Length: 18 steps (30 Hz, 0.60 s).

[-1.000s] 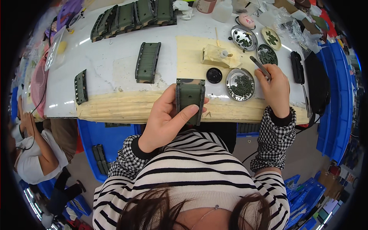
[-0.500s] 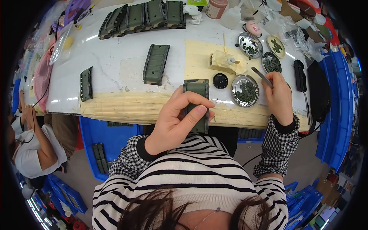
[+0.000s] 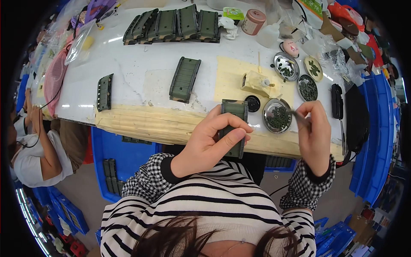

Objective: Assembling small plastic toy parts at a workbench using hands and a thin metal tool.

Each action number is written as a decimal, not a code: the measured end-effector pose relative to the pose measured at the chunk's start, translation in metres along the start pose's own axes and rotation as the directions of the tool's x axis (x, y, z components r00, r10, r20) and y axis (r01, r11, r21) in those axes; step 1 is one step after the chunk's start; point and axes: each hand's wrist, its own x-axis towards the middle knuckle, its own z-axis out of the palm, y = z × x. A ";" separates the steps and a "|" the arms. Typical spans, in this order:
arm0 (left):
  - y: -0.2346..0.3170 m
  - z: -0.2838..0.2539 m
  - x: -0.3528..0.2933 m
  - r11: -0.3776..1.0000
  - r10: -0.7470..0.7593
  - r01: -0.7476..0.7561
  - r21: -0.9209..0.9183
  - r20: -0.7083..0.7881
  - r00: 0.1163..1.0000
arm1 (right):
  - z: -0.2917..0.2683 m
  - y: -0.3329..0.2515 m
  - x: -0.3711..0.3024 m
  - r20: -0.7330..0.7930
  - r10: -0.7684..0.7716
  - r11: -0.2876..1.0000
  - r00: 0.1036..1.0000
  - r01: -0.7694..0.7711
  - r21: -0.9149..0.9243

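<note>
Left hand [image 3: 209,143] grasps a ribbed olive-green panel [image 3: 233,124] at frame centre, fingers hiding its middle; right hand [image 3: 314,132] pinches thin tweezers [image 3: 295,115], tips indistinct.

Bare tabletop [image 3: 141,68] left; small dishes [image 3: 278,116] crowd right

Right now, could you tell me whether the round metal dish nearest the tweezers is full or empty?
Partly full. The round metal dish holds a heap of small dark green parts in its middle, with bare shiny metal around them, just left of the tweezers in the right hand.
</note>
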 end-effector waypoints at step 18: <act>0.003 -0.013 0.002 0.973 -0.086 0.077 -0.219 -0.033 0.996 | 0.060 -0.050 0.009 -0.140 -0.401 0.899 0.905 0.418 0.130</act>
